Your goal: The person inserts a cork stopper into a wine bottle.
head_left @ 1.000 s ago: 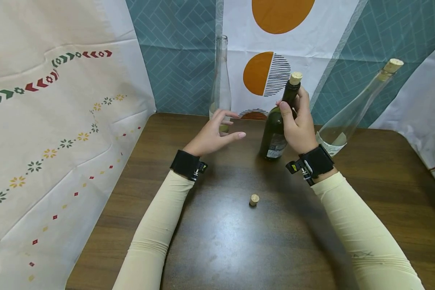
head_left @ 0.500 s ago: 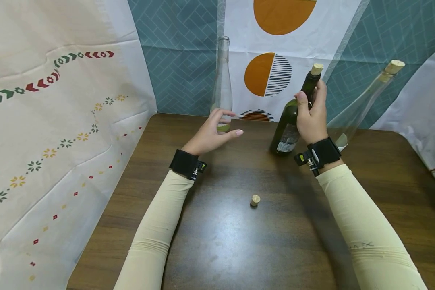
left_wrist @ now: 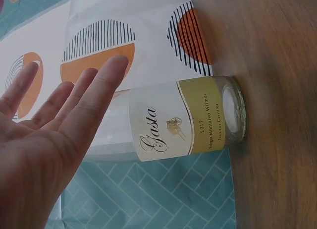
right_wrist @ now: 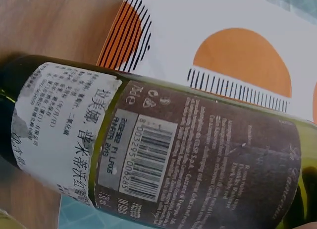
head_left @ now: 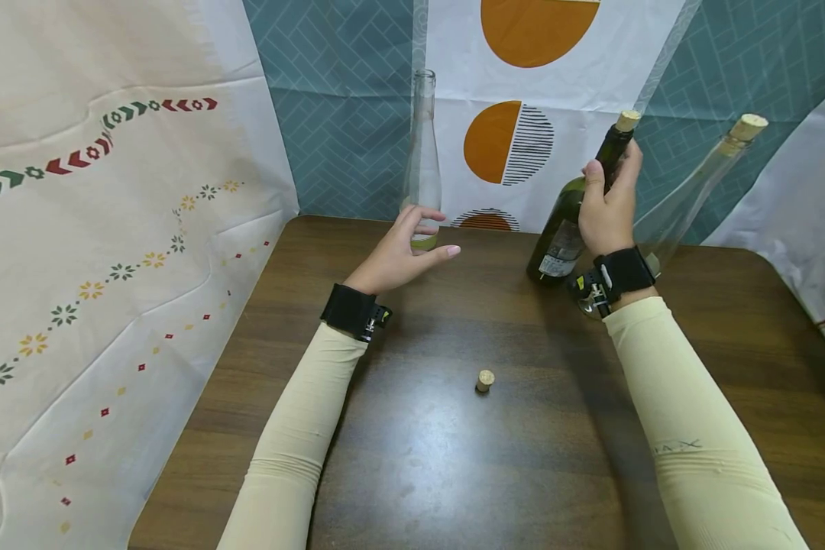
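Note:
My right hand (head_left: 610, 200) grips the neck of a dark green wine bottle (head_left: 565, 221), which has a cork (head_left: 628, 121) in its mouth. In the right wrist view the bottle's brown label with a barcode (right_wrist: 148, 157) fills much of the picture. My left hand (head_left: 404, 248) is held with fingers loosely extended in front of a clear glass bottle (head_left: 422, 153) without a cork. The left wrist view shows this bottle's white and yellow-green label (left_wrist: 173, 121) behind the fingers; whether they touch it I cannot tell. A loose cork (head_left: 485, 380) stands on the table.
Right of my right hand, a second clear bottle (head_left: 694, 183) with a cork (head_left: 749, 128) stands partly hidden behind the wrist. The brown wooden table (head_left: 399, 458) ends at a patterned cloth backdrop (head_left: 344, 137). A white cloth (head_left: 110, 305) hangs along the left.
My right hand has carried the green bottle to the right and slightly back, closer to the corked clear bottle. The left hand has stayed nearly still.

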Tool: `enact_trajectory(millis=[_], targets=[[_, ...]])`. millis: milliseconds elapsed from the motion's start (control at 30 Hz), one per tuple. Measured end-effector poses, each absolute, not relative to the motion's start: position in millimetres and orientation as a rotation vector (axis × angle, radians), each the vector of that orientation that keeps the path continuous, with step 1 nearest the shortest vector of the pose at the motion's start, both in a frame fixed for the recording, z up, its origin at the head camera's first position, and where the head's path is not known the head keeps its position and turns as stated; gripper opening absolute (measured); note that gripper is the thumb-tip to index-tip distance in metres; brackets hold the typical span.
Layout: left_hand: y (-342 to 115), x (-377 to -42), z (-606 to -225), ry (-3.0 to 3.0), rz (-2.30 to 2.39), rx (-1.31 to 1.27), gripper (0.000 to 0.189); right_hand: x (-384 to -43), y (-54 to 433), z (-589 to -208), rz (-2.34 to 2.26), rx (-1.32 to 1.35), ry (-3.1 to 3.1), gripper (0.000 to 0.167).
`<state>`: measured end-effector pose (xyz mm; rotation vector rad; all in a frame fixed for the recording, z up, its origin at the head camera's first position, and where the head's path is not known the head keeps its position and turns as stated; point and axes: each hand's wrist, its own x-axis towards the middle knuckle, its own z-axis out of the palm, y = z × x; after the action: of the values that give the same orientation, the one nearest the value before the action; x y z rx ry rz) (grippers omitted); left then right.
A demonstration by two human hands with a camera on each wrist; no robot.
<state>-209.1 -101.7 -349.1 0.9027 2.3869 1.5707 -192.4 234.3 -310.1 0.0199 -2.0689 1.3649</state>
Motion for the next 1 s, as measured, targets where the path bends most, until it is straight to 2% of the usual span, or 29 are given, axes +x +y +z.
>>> enact_trajectory(millis=[267,567,1000], targets=[[-102.6,-211.1,-350.1,2.38,1.599,0.898,0.061,-190.4,241.2,-311.8,1.244,-0.148,-2.207,0.063],[-104.2,-215.1,-346.9,2.493,1.617,0.857,0.069,-189.2,233.4,-312.0,1.323,-0.125,-2.146,0.063],[-102.8,-234.4,-362.7,2.564,1.833,0.742,0.079,-180.8,229.8,-313.2,1.26,-0.218,-2.24,0.073]])
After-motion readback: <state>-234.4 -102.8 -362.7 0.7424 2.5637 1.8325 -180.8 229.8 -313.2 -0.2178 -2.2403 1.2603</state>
